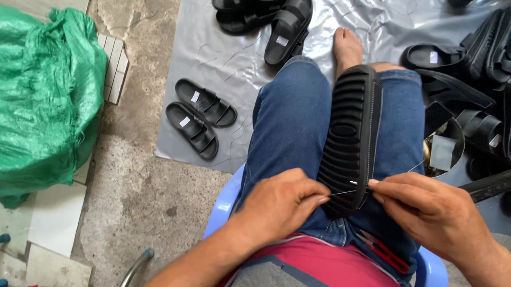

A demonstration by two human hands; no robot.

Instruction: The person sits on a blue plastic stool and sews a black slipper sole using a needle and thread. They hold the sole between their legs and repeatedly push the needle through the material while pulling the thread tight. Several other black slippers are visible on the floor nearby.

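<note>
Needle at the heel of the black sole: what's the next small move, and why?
Probably draw the needle clear with the right hand and pull the thread snug. It lies at the heel edge of the upturned black sole, the right fingertips sit at its tip, and the left hand pinches the thread close by.

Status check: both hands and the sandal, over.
Left hand pinching thread. Right hand pinching needle at black sandal, sole up on lap. Nothing blocking.
</note>
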